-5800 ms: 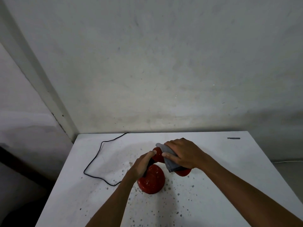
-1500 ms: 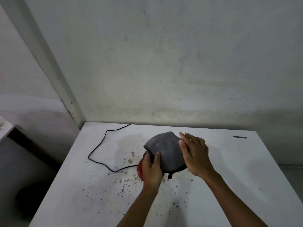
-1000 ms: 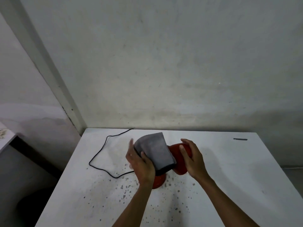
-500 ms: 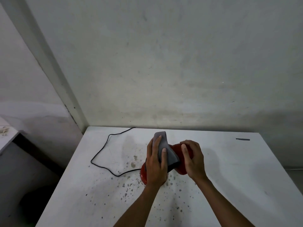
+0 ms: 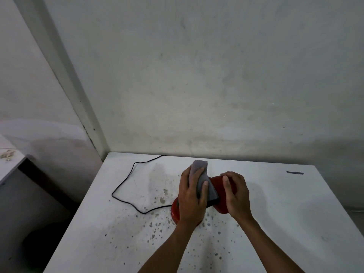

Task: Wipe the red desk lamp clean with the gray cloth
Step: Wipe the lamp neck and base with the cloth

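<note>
The red desk lamp stands on the white speckled table, its round base showing under my left wrist and its shade bent low to the right. My left hand grips the folded gray cloth and presses it on the lamp's neck and the left side of the shade. My right hand curls over the shade from the right and holds it. The lamp's neck is hidden by the cloth and my hands.
The lamp's black cord loops across the table's left half toward the back wall. A short dark strip lies at the far right of the table. A lower white surface sits off to the left.
The cloth went from my right hand to my left, first spread wide over the lamp, now folded narrow against it. My right hand moved onto the shade and grips it.
</note>
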### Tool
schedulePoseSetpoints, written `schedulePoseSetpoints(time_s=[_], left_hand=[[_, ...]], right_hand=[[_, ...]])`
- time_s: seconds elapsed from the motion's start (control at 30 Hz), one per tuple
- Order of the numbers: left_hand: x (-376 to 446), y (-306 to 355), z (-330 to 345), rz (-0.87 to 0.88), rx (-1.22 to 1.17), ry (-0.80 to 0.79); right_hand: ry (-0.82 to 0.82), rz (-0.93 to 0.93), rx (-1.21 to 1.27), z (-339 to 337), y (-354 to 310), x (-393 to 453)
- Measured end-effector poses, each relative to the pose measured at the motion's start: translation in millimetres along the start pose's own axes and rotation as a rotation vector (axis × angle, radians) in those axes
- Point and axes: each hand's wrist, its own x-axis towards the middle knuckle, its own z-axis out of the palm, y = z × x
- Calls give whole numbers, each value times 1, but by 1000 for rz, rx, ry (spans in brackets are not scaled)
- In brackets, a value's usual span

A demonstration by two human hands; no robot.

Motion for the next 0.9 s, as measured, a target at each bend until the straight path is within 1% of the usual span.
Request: schedulePoseSetpoints(time_s=[0.07, 0.17, 0.37, 0.47, 0.57, 0.73, 0.8, 0.9], left_hand=[[0, -2, 1, -1, 6, -10], [2, 1, 1, -116, -179, 32], [13, 5, -4, -214, -419, 91], [14, 1, -5, -232, -398, 105], [12, 7, -4, -173, -367, 68], [4, -2, 4, -67, -93, -8], [6, -3, 1, -87, -118, -5], [10, 3, -4, -160, -318, 44]], right_hand=[[-5, -4, -13, -2, 2, -1], [-17, -11, -27, -4, 3, 0], [-46, 0, -65, -3, 8, 0], [-52, -13, -78, -3, 11, 0], [-54, -22, -108, -1, 13, 1], [-44, -40, -105, -2, 12, 0], [-60, -35, -109, -3, 13, 0], [-67, -20, -116, -1, 13, 2]])
